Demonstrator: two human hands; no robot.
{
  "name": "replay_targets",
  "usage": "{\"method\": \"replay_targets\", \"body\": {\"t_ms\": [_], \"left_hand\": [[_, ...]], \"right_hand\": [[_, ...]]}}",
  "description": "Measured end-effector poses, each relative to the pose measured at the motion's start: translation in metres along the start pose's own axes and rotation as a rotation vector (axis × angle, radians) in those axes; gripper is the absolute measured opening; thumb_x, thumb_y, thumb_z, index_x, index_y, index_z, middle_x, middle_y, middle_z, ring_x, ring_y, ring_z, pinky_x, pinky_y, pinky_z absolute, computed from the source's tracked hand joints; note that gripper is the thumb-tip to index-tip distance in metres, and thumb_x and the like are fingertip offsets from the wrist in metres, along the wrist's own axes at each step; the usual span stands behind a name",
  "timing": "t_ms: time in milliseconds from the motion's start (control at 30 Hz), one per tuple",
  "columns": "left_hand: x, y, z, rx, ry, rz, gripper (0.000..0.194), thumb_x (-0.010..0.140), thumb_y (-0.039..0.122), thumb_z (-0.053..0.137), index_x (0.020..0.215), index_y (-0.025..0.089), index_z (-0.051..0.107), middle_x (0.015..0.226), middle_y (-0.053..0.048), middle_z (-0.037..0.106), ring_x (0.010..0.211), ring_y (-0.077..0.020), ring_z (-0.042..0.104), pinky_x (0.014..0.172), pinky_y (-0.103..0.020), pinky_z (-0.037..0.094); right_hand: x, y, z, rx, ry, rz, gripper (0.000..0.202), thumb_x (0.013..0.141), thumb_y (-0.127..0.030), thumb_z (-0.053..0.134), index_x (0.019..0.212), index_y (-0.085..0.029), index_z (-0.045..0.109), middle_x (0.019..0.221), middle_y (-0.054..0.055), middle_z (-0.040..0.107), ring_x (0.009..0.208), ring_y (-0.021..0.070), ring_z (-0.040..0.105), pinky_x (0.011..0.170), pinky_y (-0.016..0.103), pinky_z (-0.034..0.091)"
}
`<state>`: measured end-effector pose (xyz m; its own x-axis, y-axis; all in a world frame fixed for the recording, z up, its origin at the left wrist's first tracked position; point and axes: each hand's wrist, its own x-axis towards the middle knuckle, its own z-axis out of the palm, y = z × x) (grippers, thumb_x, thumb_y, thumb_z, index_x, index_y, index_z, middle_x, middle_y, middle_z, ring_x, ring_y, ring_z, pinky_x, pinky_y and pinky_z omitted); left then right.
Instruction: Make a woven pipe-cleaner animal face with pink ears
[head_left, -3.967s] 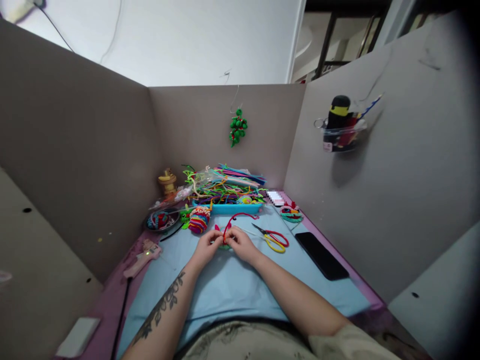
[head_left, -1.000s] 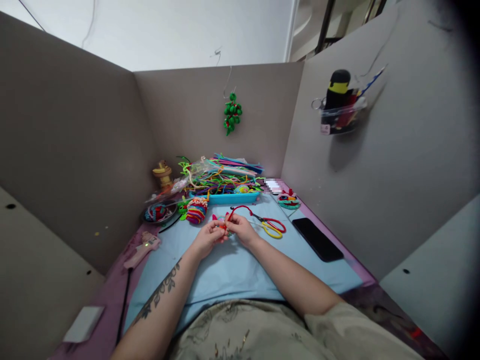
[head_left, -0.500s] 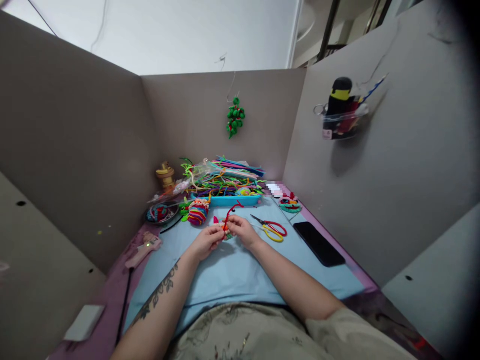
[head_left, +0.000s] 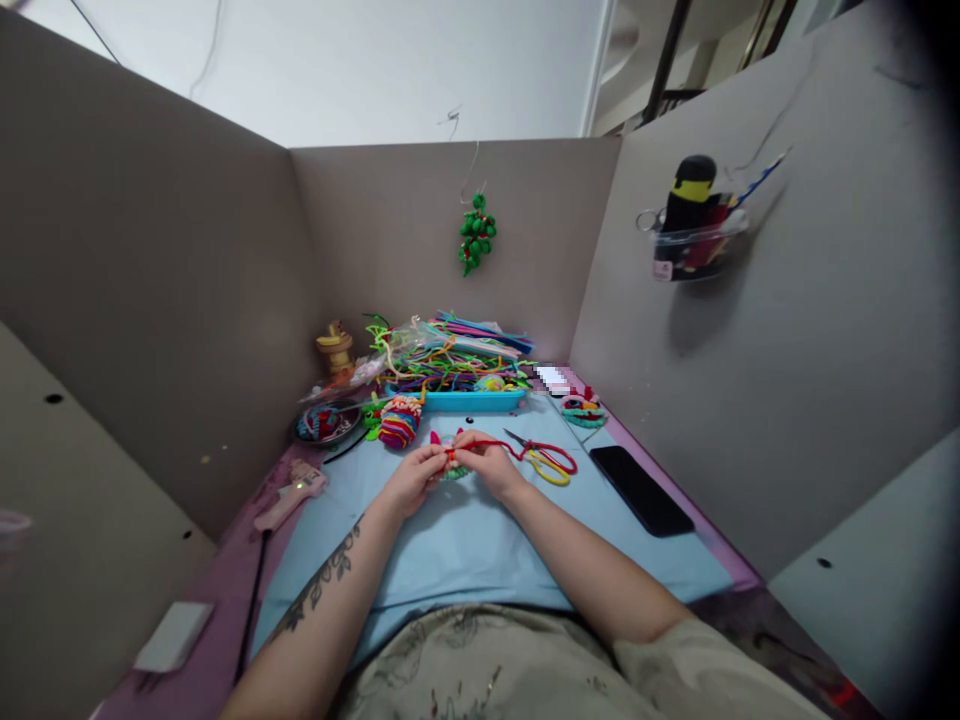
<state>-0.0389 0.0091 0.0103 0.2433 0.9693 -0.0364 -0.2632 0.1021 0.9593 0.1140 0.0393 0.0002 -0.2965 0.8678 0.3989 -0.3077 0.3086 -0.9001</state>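
Over the middle of the blue cloth, my left hand pinches a small multicoloured pipe-cleaner piece with pink tips and a pale green lower edge. Close beside it, my right hand is closed on a red pipe cleaner, which runs across the piece and trails off to the right. Both thumbs meet near the red strand, and the fingers hide much of the piece. To the right lie scissors with one red and one yellow handle. A striped pipe-cleaner bundle stands to the left.
A blue tray heaped with pipe cleaners is at the back. On the left are a dark bowl, a pink glue gun and a white box. A black phone lies at right. Grey panels enclose the table.
The red pipe cleaner stood upward from the fingers before; now it lies across the piece, pointing right. My hands have stayed close together. The view has shifted slightly.
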Motion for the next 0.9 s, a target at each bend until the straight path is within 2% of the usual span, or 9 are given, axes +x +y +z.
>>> {"method": "replay_targets", "body": {"t_ms": [200,333,467,600,733,800,900], "left_hand": [[0.004,-0.003,0.002,0.066,0.138,0.092,0.028,0.065,0.039,0.069,0.071,0.014,0.057,0.053,0.004,0.047,0.041,-0.0034,0.031,0.039,-0.019,0.015],[0.007,-0.009,0.000,0.209,0.220,0.185,0.022,0.067,0.035,0.065,0.071,0.015,0.058,0.052,0.005,0.050,0.043,-0.0055,0.036,0.043,-0.019,0.025],[0.008,-0.014,-0.004,0.436,0.201,0.313,0.013,0.067,0.026,0.063,0.071,0.014,0.063,0.064,0.000,0.060,0.059,-0.0112,0.050,0.058,-0.022,0.038],[0.005,-0.011,-0.004,0.635,0.123,0.393,0.013,0.070,0.025,0.060,0.071,0.014,0.067,0.069,-0.002,0.063,0.065,-0.0144,0.052,0.063,-0.024,0.039],[0.003,-0.006,-0.002,0.660,0.028,0.407,0.016,0.072,0.027,0.060,0.070,0.015,0.069,0.071,-0.003,0.063,0.066,-0.0147,0.052,0.064,-0.024,0.039],[0.001,-0.004,-0.001,0.654,-0.006,0.396,0.017,0.073,0.029,0.060,0.072,0.016,0.071,0.072,-0.003,0.063,0.068,-0.0151,0.052,0.065,-0.024,0.039],[0.000,-0.001,0.001,0.638,-0.054,0.384,0.019,0.073,0.031,0.060,0.076,0.017,0.073,0.075,-0.004,0.063,0.072,-0.0163,0.053,0.068,-0.025,0.039]], "right_hand": [[-0.003,0.001,0.005,-0.363,0.068,-0.283,0.006,0.073,-0.027,0.065,0.073,-0.020,0.064,0.080,0.003,0.056,0.082,0.0164,0.054,0.078,0.031,0.043],[-0.005,0.001,0.004,-0.501,0.027,-0.373,0.005,0.076,-0.024,0.062,0.077,-0.020,0.065,0.083,0.004,0.054,0.080,0.0160,0.054,0.075,0.031,0.044],[-0.004,0.002,-0.002,-0.603,-0.053,-0.401,0.005,0.077,-0.023,0.061,0.076,-0.019,0.064,0.083,0.004,0.052,0.080,0.0163,0.052,0.074,0.031,0.043],[-0.002,0.000,-0.005,-0.572,-0.072,-0.309,0.003,0.074,-0.021,0.061,0.073,-0.019,0.064,0.084,0.004,0.050,0.083,0.0167,0.051,0.075,0.031,0.042],[0.002,-0.003,-0.004,-0.395,-0.067,-0.144,0.017,0.066,-0.031,0.069,0.067,-0.018,0.057,0.087,0.003,0.049,0.081,0.0154,0.050,0.068,0.026,0.042],[0.003,-0.002,-0.004,-0.283,-0.072,-0.038,0.024,0.063,-0.033,0.071,0.064,-0.017,0.053,0.080,0.001,0.049,0.075,0.0135,0.049,0.063,0.024,0.041],[0.004,0.002,-0.003,-0.108,-0.110,0.220,0.029,0.063,-0.036,0.070,0.064,-0.018,0.048,0.061,-0.004,0.046,0.053,0.0086,0.042,0.047,0.020,0.031]]}}
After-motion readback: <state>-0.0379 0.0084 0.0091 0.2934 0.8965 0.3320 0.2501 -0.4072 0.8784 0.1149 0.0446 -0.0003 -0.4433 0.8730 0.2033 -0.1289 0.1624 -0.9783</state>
